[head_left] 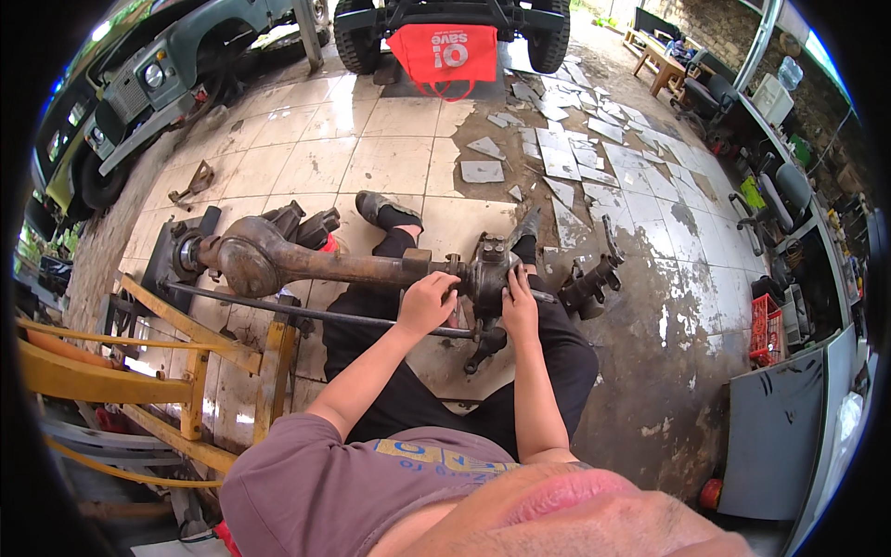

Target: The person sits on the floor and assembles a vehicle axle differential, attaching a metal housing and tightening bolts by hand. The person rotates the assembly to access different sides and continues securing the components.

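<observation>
A rusty axle housing (353,267) lies crosswise in front of me, with its round differential bulge (251,258) at the left. A dark steering knuckle (489,269) sits at its right end. My left hand (428,302) is at the joint beside the knuckle, fingers bent together at the flange; anything in them is hidden. My right hand (520,304) lies along the right side of the knuckle, fingers stretched against the metal. A long dark rod (325,316) runs on the near side of the axle. My legs straddle the axle's right part.
A yellow metal frame (190,390) stands close at left. Another dark metal part (591,286) stands right of my knee. Broken tiles (557,158) litter the floor ahead. A red bag (445,58) hangs on a vehicle's front. A grey panel (772,432) and red crate (766,330) are at right.
</observation>
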Available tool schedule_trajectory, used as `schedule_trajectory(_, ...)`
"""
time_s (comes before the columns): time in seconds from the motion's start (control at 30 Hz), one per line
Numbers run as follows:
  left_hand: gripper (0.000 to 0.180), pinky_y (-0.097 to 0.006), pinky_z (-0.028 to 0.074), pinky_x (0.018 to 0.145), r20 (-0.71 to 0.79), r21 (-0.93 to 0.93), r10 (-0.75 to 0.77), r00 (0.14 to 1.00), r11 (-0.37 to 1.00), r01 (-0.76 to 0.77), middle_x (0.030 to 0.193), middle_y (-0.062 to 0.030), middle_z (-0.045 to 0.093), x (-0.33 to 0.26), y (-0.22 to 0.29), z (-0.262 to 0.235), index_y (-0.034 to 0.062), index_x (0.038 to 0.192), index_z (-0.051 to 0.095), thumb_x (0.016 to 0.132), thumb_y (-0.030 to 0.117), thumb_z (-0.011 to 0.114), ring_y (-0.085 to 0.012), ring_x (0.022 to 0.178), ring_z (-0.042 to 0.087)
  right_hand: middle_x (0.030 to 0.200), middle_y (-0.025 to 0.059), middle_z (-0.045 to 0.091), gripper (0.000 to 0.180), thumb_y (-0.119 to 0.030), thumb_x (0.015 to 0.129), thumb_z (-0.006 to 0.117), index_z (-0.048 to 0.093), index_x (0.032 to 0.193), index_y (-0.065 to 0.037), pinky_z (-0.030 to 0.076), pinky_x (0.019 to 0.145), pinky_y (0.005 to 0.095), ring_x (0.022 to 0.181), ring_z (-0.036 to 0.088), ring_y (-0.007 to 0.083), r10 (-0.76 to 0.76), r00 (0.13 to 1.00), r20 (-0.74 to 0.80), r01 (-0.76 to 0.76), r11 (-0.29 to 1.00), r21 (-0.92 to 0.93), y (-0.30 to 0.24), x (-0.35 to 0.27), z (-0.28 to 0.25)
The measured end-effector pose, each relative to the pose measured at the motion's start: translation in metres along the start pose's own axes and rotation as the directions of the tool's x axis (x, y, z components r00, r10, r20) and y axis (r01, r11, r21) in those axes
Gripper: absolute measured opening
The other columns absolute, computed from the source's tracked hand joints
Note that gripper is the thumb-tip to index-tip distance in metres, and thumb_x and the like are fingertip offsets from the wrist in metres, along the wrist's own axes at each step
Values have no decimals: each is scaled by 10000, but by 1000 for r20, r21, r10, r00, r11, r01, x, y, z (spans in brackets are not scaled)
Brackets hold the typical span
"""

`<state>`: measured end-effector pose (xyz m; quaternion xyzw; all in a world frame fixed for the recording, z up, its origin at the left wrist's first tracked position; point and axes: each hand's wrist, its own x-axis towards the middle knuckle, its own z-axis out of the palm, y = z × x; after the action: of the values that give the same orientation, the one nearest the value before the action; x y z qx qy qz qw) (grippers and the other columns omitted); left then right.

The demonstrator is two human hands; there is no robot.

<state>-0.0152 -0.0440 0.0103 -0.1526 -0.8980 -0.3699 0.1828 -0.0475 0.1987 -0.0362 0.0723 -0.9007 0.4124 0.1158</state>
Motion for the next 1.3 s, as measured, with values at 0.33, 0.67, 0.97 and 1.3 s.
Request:
schedule_trajectory(0.33, 266, -421, 586, 896, 69, 160, 160, 985, 972, -169, 1094, -73, 734, -16, 27, 5, 92, 1150, 753, 907, 200, 758, -284, 984, 738, 1733, 196, 396, 514, -194, 1098, 586, 534, 1586, -40, 381, 1256, 480, 1586, 370, 447, 11, 1000, 11, -11, 999, 40, 10, 3, -3)
schedule_trajectory(0.67, 137, -376, 578, 848, 115, 221, 282, 952, 927, -301, 978, -30, 732, -18, 19, 7, 104, 1031, 752, 914, 169, 720, -225, 937, 731, 1721, 228, 395, 528, -209, 1099, 575, 503, 1590, -28, 396, 1239, 536, 1560, 382, 504, -101, 995, -8, 99, 989, -109, 5, -5, 7)
schedule_trajectory(0.97, 161, -391, 589, 855, 113, 192, 281, 953, 935, -298, 1004, -40, 743, -16, 20, 6, 96, 1037, 743, 888, 159, 752, -245, 930, 738, 1736, 214, 375, 514, -229, 1107, 576, 524, 1587, -52, 406, 1235, 533, 1565, 376, 501, -89, 996, 22, 90, 995, -41, 9, 4, 3)
schedule_trajectory(1.3, 161, -399, 581, 819, 75, 150, 300, 951, 939, -308, 978, -56, 724, -16, 24, 5, 86, 1054, 735, 904, 144, 734, -261, 911, 726, 1688, 223, 454, 489, -164, 1085, 614, 572, 1559, -51, 382, 1252, 481, 1564, 402, 457, -51, 998, 32, 51, 999, 10, 5, 3, -6)
